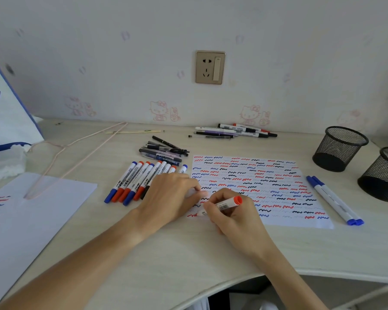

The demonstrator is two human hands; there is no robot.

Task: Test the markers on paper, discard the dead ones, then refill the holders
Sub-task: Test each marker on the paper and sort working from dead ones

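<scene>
The right hand (230,214) grips a red marker (222,205), tip on the lower left corner of the squiggle-covered paper (278,198) — a red mark beside it; the left hand (173,198) rests flat, fingers straight, pinning that paper's edge — two mesh holders (338,148) stand far right

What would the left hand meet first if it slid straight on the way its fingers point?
The left hand points right, fingers flat on the squiggle-covered white test sheet. It would probably meet the right hand gripping the red-capped white marker, just ahead.
</scene>
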